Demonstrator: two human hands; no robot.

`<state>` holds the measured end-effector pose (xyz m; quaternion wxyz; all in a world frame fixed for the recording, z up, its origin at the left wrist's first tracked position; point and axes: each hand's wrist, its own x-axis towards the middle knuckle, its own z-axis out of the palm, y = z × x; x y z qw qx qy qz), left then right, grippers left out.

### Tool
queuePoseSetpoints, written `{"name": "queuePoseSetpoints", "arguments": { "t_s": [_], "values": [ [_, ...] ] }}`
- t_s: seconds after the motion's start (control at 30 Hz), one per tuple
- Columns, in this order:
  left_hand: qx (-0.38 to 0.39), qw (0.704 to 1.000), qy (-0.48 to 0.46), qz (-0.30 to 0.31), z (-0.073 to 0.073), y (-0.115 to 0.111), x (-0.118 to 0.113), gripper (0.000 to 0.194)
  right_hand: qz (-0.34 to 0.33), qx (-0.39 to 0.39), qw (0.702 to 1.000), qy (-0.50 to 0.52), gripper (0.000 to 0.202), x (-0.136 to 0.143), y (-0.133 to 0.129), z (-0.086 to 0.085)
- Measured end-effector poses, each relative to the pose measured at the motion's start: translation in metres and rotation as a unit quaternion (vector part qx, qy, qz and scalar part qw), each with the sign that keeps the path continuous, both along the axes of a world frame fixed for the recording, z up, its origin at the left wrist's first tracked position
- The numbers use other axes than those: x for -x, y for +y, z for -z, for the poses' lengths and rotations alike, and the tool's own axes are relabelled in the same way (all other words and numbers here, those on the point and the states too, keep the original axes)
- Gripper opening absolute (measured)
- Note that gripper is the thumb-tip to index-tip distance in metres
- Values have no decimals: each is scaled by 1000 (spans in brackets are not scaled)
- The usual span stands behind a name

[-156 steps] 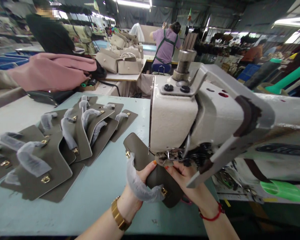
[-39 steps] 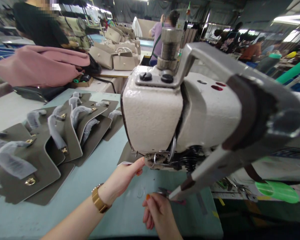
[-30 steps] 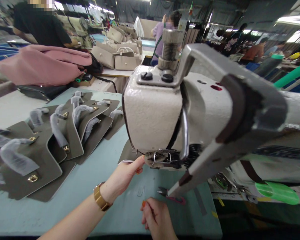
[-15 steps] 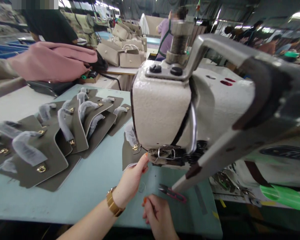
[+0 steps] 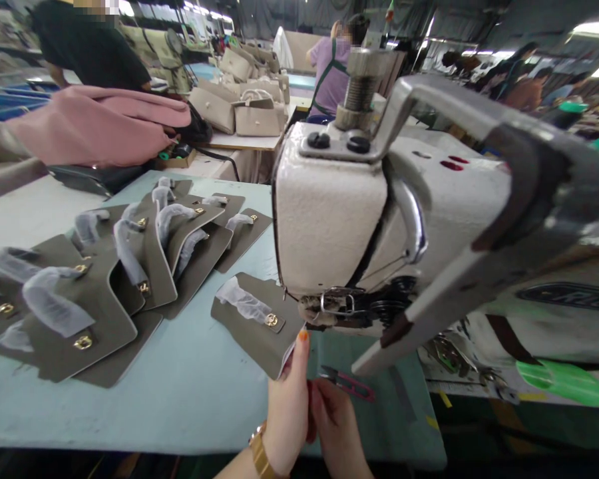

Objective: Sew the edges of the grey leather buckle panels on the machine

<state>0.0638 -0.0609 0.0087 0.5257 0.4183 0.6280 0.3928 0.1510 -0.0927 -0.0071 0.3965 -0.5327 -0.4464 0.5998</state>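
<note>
My left hand (image 5: 290,399), with a gold watch (image 5: 262,452) on its wrist, grips the near right edge of a grey-brown bag panel (image 5: 252,349), thumb on top and fingers underneath. The panel carries a film-wrapped handle (image 5: 242,301) and a gold-coloured metal fitting (image 5: 273,320). Its right side lies beside the sewing machine head (image 5: 332,213), whose lower part hides the needle area. My right hand (image 5: 337,419) is closed close against the left, fingertips partly hidden behind it; what they hold, if anything, cannot be made out. Thread snips (image 5: 352,384) lie just beyond it.
Several similar panels (image 5: 144,266) overlap on the left of the blue-green table (image 5: 180,392). A bent metal bar (image 5: 429,309) slopes down at the right of the machine. Pink material (image 5: 100,123) and beige bags (image 5: 259,120) sit behind. People (image 5: 329,66) work in the background.
The panel has come out leftward from behind the machine head and turned. My left hand has shifted down and right onto its edge, and my right hand has moved up beside it.
</note>
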Motion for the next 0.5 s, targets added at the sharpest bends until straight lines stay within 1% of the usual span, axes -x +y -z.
{"name": "queuePoseSetpoints", "arguments": {
  "t_s": [0.07,0.1,0.13,0.17,0.2,0.23,0.27,0.33,0.4,0.43,0.5],
  "values": [
    [-15,996,-45,-69,10,-18,13,55,30,-7,1000,-1,45,-7,5,-17],
    [-36,993,-56,-101,16,-27,25,55,46,-16,999,-7,44,-9,9,-25],
    [-58,990,-35,-127,22,-34,41,53,60,-23,998,-15,43,-11,15,-34],
    [-75,987,6,-139,26,-39,59,51,67,-28,997,-22,43,-11,22,-41],
    [-108,985,59,-123,28,-39,78,49,68,-32,997,-27,45,-9,30,-48],
    [-154,978,116,-84,27,-33,97,47,63,-35,997,-35,45,-6,39,-53],
    [-206,963,172,-27,23,-22,115,46,52,-41,997,-46,46,-1,48,-57],
    [-301,912,256,111,7,13,139,49,47,-74,993,-83,46,11,62,-63],
    [-358,849,302,247,-15,57,147,55,67,-104,985,-119,46,24,71,-65],
    [-382,824,307,283,-26,77,145,59,83,-111,981,-132,45,29,73,-64],
    [-391,785,301,374,-45,110,136,69,104,-112,977,-149,43,36,74,-63]
  ]
}}
